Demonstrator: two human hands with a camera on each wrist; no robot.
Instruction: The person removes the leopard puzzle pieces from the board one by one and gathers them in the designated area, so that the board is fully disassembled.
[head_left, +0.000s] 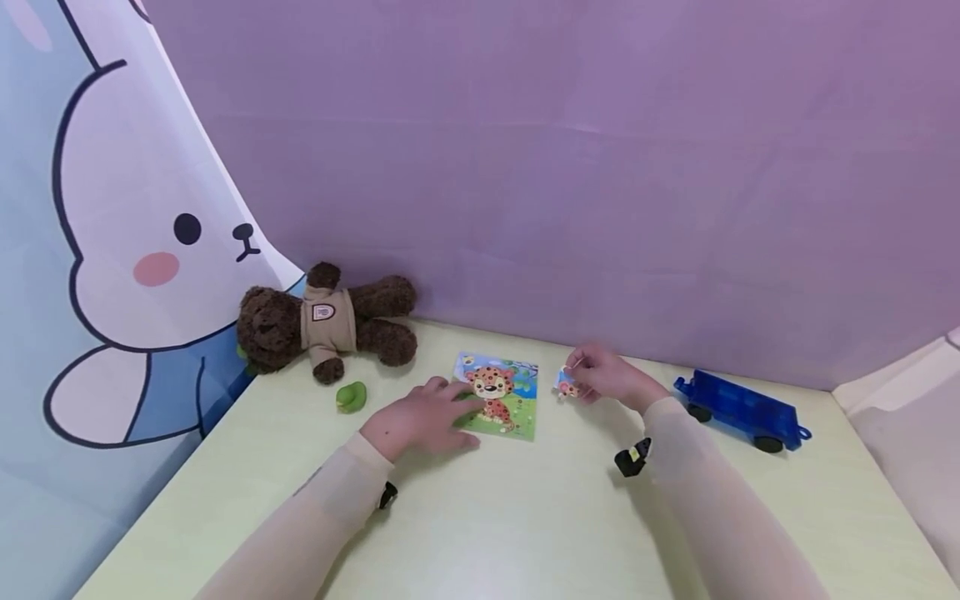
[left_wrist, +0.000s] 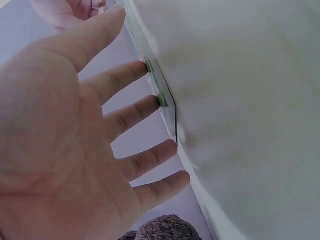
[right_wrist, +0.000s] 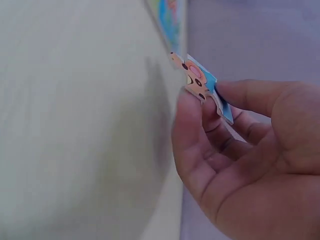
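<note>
A jigsaw puzzle [head_left: 517,408] with a spotted leopard cub on green grass lies flat on the table. My left hand [head_left: 427,417] is spread over its left side with fingers apart; in the left wrist view, fingertips [left_wrist: 152,102] of the left hand [left_wrist: 65,130] meet the puzzle's edge. To the right of the puzzle, my right hand [head_left: 611,377] pinches a small puzzle piece [head_left: 566,383] between thumb and fingers. Seen from the right wrist, the piece [right_wrist: 197,80] shows orange with dark spots, pink and blue, held above the table by the right hand [right_wrist: 260,150].
A brown teddy bear [head_left: 330,325] in a beige shirt lies at the back left. Near it sits a small green toy [head_left: 351,397]. On the right stands a blue toy wagon [head_left: 742,408] with black wheels. A purple cloth [head_left: 562,183] hangs behind the table [head_left: 495,533].
</note>
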